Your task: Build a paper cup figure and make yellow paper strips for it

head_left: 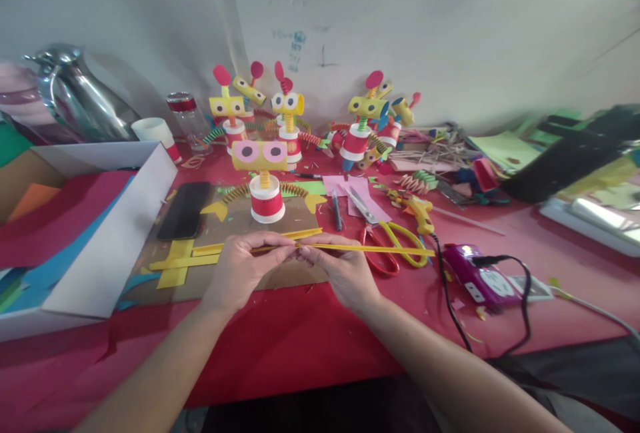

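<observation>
From a distance, I pinch a yellow paper strip (385, 249) between the fingers of my left hand (233, 274) and right hand (349, 274), above brown cardboard (285, 278) on a red counter (280, 330). A paper-cup figure (267, 205) (round pink eyes (275, 152) and all) stands just beyond; the strip's far end crosses over yellow-handled scissors (399, 234), near a glue gun (421, 214).

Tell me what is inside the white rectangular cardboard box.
The box holds a large red paper sheet, an orange paper piece and some blue paper. Whatever lies underneath them is covered and cannot be seen.
</observation>
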{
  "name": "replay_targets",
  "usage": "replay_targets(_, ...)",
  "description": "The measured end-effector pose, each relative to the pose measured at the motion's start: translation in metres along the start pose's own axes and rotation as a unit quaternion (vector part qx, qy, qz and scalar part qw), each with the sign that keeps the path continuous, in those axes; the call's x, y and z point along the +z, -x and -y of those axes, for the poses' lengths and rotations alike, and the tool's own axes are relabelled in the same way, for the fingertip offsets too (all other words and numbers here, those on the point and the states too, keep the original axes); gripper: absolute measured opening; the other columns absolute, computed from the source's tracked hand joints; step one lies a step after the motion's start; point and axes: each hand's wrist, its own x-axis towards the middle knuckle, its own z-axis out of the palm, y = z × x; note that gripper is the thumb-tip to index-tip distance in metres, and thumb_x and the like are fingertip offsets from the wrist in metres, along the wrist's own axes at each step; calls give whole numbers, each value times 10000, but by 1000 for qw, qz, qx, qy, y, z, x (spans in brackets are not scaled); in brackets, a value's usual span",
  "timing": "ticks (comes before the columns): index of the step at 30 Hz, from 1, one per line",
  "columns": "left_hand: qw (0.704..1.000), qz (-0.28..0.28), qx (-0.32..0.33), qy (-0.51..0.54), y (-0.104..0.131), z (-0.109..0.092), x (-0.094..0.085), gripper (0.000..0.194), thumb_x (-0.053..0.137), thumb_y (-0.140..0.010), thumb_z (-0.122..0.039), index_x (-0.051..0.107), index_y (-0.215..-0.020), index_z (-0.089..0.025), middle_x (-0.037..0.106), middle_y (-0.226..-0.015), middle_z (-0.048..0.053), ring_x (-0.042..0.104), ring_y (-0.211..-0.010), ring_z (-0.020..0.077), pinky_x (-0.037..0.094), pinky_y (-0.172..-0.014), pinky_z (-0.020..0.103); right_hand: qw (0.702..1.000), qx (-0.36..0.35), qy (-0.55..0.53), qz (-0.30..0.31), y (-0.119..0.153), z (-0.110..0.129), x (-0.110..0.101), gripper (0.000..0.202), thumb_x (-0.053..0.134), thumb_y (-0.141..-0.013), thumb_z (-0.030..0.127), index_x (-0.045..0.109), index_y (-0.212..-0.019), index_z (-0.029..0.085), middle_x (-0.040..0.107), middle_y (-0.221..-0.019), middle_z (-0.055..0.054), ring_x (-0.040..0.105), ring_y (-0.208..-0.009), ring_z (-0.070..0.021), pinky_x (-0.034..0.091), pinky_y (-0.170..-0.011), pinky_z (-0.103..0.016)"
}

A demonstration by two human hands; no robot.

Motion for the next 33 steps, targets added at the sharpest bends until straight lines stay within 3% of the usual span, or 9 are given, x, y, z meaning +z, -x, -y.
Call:
replay_targets(7, 994, -22, -36, 105, -3, 7, 5, 358, 808, -690, -297, 730, -1027, -205, 766, -818, 21, 724, -789, 197, 579, -830, 373, 997, 62, -54, -1, -2, -2, 0, 137, 806, -713, 341, 773, -758, 216, 728, -709, -12, 646, -653, -125, 525, -643, -248)
replay_targets(13, 994, 11, -45, 103, -5, 6, -2, 349, 747, -763, -305, 687, -1080, -171, 762, -911, 59, 724, -794, 196, 578, -773, 345, 990, 104, -90, -14, -4, -2, -1, 224, 831, -657, 388, 782, -778, 207, 739, -722, -22, 668, -681, -146, 539, -627, -250)
replay_targets(19, 998, -27, -26, 54, -11, 1, -12, 252, 740, -770, -306, 699, -981, -174, 748, -870, 43, 698, -756, 157, 566, -755, 300, 993, 59, -73, -73, -9, 0, -8, 160, 840, -653, 337, 789, -760, 229, 727, -686, -4, 623, -620, -107, 503, -623, -229)
replay_targets(22, 999, -43, 2, 20, -8, -5, -17, 237, 735, -773, -301, 695, -970, -176, 734, -932, 50, 684, -811, 158, 550, -791, 299, 997, -34, -17, -72, -8, 3, -12, 75, 806, -716, 289, 794, -789, 277, 718, -700, 6, 617, -644, -118, 493, -606, -240)
replay_targets(25, 989, -140, 26, 47, 8, -10, -17, 481, 767, -745, -294, 590, -1190, -250, 653, -1181, 44, 649, -975, 168, 541, -821, 291, 979, -161, 111, -50, 0, 6, -15, 96, 770, -765, 240, 799, -814, 317, 735, -773, -15, 651, -718, -173, 529, -643, -301)
replay_targets(27, 971, -210, -7, 112, 25, -9, -12, 609, 802, -707, -296, 525, -1249, -292, 606, -1231, 28, 640, -989, 165, 546, -793, 277, 962, -207, 176, -27, 8, 7, -16, 151, 768, -767, 218, 800, -853, 338, 754, -847, -34, 683, -761, -215, 564, -685, -357)
replay_targets(29, 958, -188, -81, 203, 42, -5, -3, 518, 806, -707, -320, 582, -1169, -249, 633, -1153, 34, 651, -946, 166, 550, -775, 273, 950, -225, 217, 22, 15, 6, -16, 198, 751, -787, 212, 790, -921, 353, 762, -920, -43, 705, -794, -236, 586, -719, -385)
replay_targets(31, 939, -110, -146, 292, 54, 0, 5, 351, 795, -722, -340, 668, -1009, -183, 677, -1022, 46, 661, -885, 160, 549, -751, 256, 935, -229, 249, 108, 21, 6, -14, 209, 722, -823, 233, 776, -987, 350, 756, -1007, -50, 715, -860, -239, 591, -781, -385)
replay_targets(33, 920, -92, -164, 344, 59, 4, 11, 266, 819, -693, -316, 716, -872, -149, 700, -903, 45, 659, -805, 135, 542, -706, 216, 916, -238, 266, 184, 22, 7, -11, 186, 704, -845, 284, 773, -1011, 332, 738, -1087, -58, 708, -943, -235, 581, -844, -375)
